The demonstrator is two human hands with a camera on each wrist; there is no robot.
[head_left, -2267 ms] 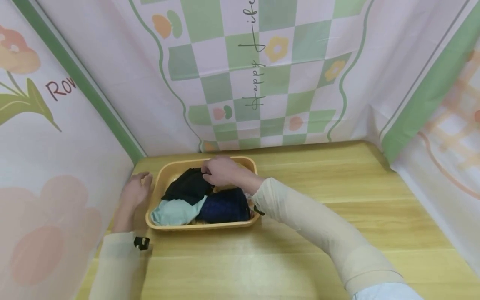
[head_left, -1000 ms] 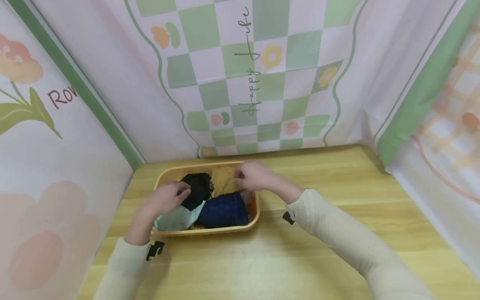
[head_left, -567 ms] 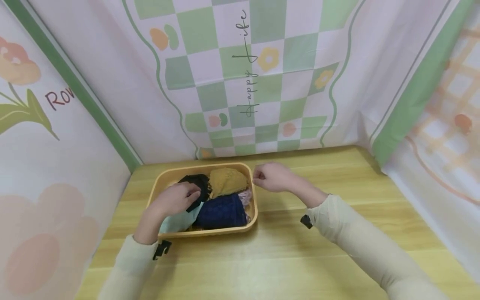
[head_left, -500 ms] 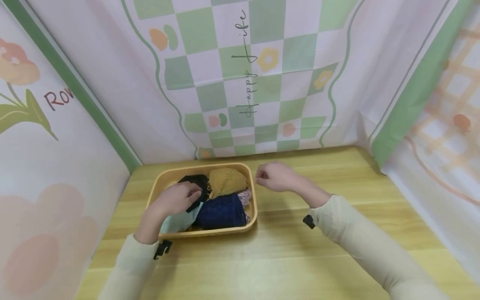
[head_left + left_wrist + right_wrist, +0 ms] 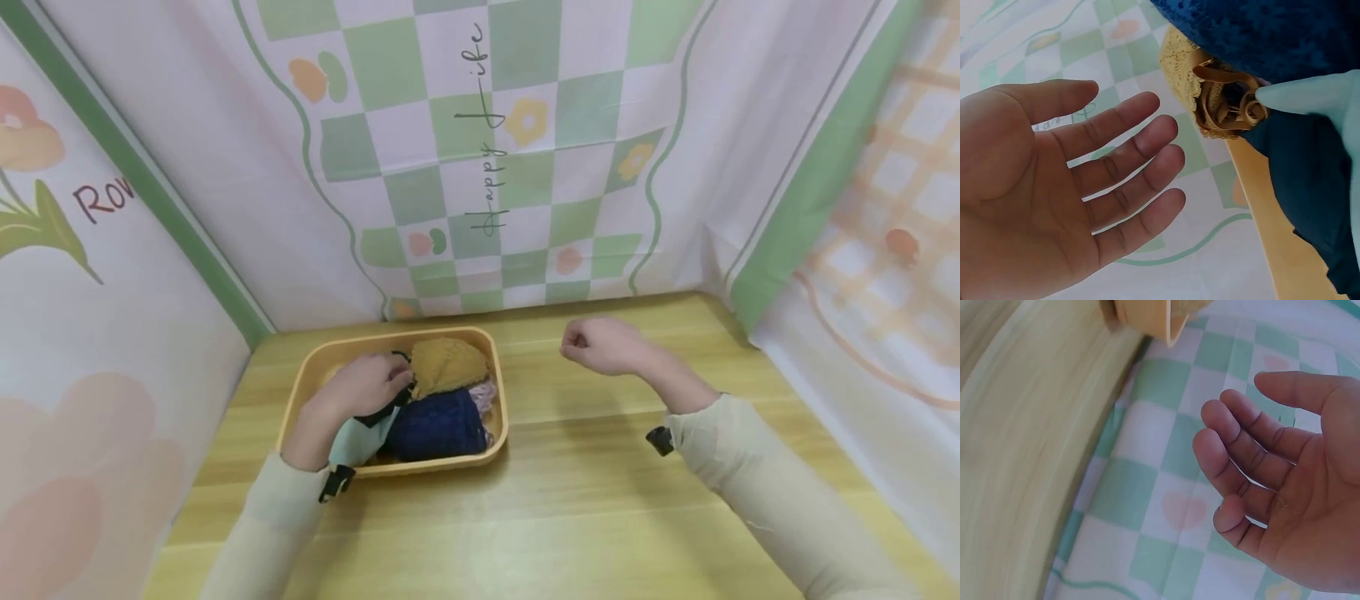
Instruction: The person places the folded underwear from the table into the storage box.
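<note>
An orange-yellow plastic basket on the table holds folded clothes. My left hand hovers over its left part, above a black cloth piece it partly hides; in the left wrist view that hand's fingers are spread with nothing in them. Beside it lie a pale mint cloth, a navy patterned lace piece and a mustard lace garment whose coiled straps show in the left wrist view. My right hand is held in the air right of the basket, its fingers loosely bent, holding nothing.
Some pale pink lace shows at the basket's right end. The wood-grain table runs back to a green-checked curtain, with printed cloth walls on both sides.
My right hand has come out of the basket and moved right, uncovering the mustard garment. My left hand has moved from beside the basket to over it. The black cloth takes up less room.
</note>
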